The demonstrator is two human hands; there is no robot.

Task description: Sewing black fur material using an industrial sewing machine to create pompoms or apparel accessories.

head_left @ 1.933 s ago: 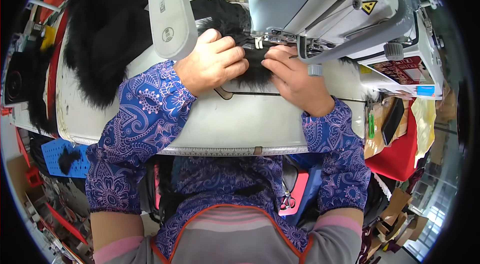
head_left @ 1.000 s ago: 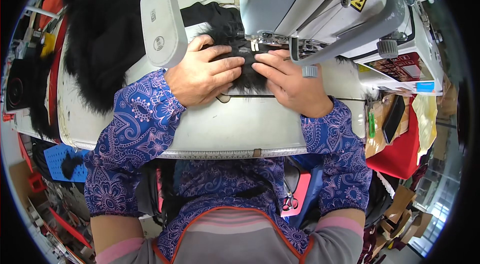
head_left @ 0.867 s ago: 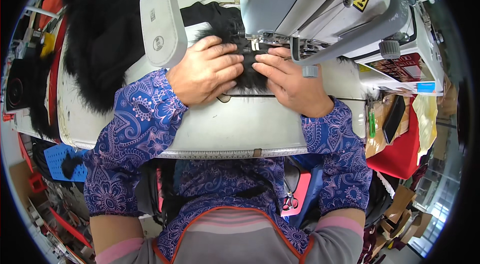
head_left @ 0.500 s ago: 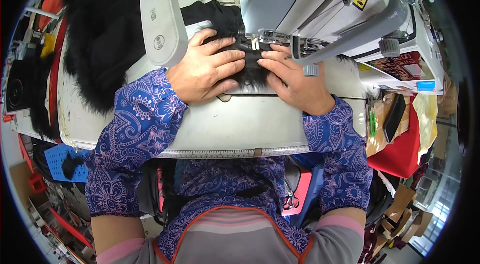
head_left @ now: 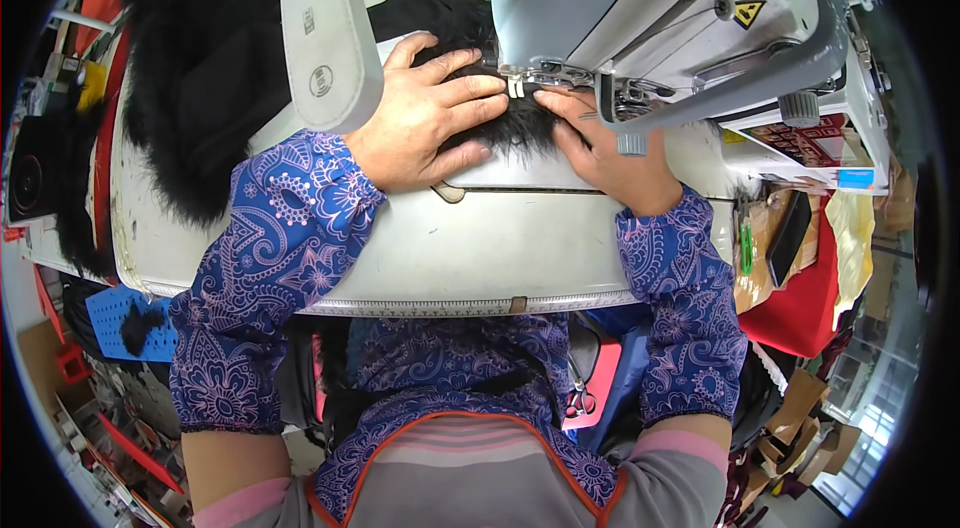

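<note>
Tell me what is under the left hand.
Black fur shows between and past the fingers of the left hand; white tabletop shows beside it. What the hand covers cannot be seen.

The light is bright and even, washing the pale tabletop [head_left: 480,248] with a faint sheen and leaving only soft shadows. The middle is fairly crisp, but the black fur [head_left: 525,133] sinks toward featureless dark. Bright panes [head_left: 876,426] glare bluish-white at lower right. Fisheye distortion bows the tabletop's front edge; the rim smears, fringed blue, into black corners.
</note>
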